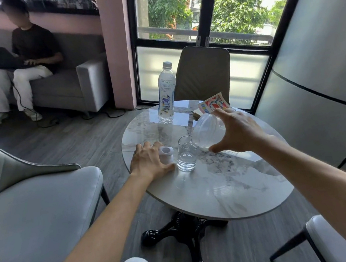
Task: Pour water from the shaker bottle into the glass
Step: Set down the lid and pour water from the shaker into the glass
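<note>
A clear glass (186, 154) stands on the round marble table (231, 180), partly filled with water. My right hand (238, 131) grips the translucent shaker bottle (209, 129), tipped far over with its mouth at the glass rim. A thin stream runs from it into the glass. My left hand (149, 160) rests on the table just left of the glass, fingers closed around a white lid (166, 153).
A plastic water bottle (165, 93) with a white cap stands at the table's far side. A colourful book (214, 104) lies behind the shaker. Chairs surround the table: grey at left (31, 196), brown at the back (203, 74). A person with a laptop sits on the sofa (22, 63).
</note>
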